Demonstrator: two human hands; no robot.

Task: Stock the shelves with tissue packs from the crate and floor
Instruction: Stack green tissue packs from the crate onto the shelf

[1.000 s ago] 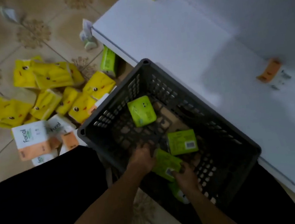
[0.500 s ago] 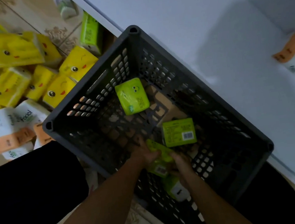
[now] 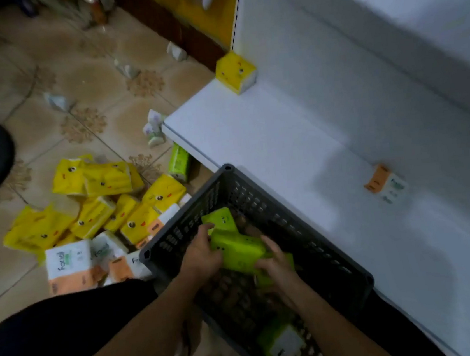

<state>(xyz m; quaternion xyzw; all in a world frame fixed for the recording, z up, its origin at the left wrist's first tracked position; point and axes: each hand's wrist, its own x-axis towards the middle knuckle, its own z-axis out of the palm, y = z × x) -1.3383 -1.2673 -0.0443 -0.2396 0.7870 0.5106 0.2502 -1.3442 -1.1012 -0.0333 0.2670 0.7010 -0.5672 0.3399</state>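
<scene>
In crate [image 3: 176,237] | left hand [image 3: 200,256], right hand [image 3: 277,265] grip green packs [image 3: 242,250]

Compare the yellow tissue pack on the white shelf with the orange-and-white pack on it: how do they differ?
Colour: the yellow pack is yellow with dark dots; the orange-and-white pack is white with an orange band. Place: the yellow pack sits at the end of the white shelf, by the upright; the orange-and-white pack sits further along it. Both stand alone on the shelf.
</scene>
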